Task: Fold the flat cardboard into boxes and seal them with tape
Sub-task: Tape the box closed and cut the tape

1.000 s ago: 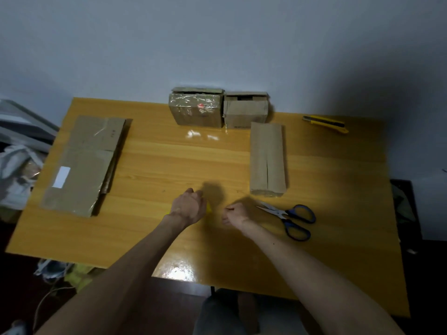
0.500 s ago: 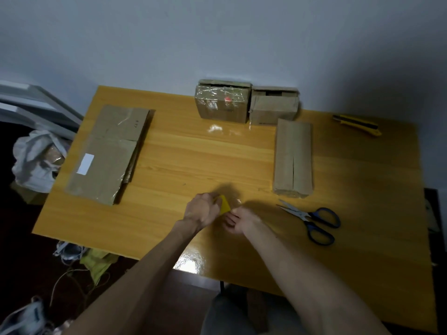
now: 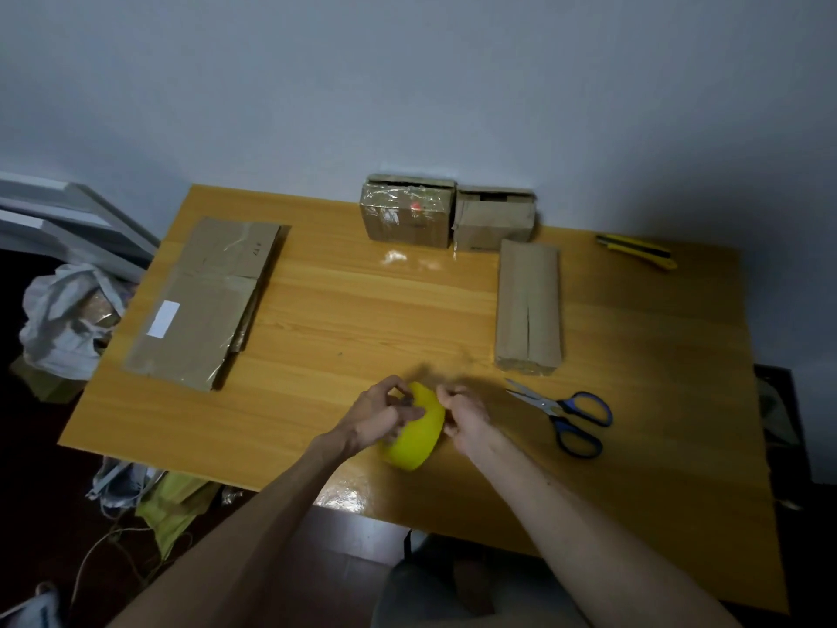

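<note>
Both hands were on the tape (image 3: 419, 439) near the bench (image 3: 344, 319) front: left hand (image 3: 380, 417) gripped it, right hand (image 3: 469, 417) seemingly pinched its rim. Nearest cardboard (image 3: 527, 305) lay beyond the right hand, lengthwise away.

One head-worn camera looks forward and down over the table (image 3: 362, 310) toward the wall (image 3: 407, 83).

Two boxes (image 3: 407, 215) (image 3: 493, 219), one cardboard stack (image 3: 204, 301), one tape roll (image 3: 416, 439) — one scissors (image 3: 561, 410), one knife (image 3: 636, 251)
</note>
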